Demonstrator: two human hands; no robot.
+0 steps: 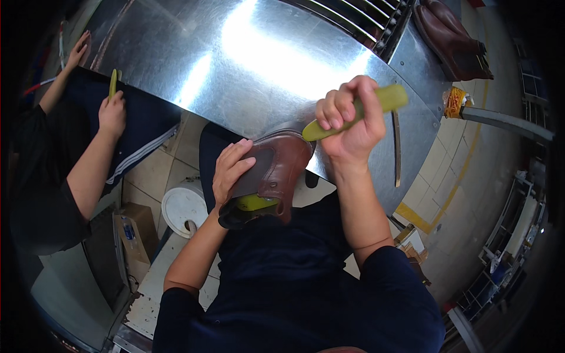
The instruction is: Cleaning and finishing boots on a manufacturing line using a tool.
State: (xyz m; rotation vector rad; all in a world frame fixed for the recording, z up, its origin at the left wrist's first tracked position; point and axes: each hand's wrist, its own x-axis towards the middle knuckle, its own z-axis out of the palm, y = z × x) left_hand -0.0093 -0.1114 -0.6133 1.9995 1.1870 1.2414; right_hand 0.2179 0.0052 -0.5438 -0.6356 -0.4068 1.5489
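Note:
A brown leather ankle boot with a dark side panel rests in front of my body, its sole edge against the metal table. Inside its opening shows a yellow-green shoe last. My left hand grips the boot from its left side, fingers laid over the side panel. My right hand is closed around a yellow-green tapered stick, slightly blurred. The stick's narrow end touches or nearly touches the boot's edge by the sole; which one, I cannot tell.
A shiny metal table spans the front, with a slatted rack beyond it. Brown boots stand far right, and a thin strip lies nearby. At left, a co-worker's hand holds a similar stick. A white bucket stands below.

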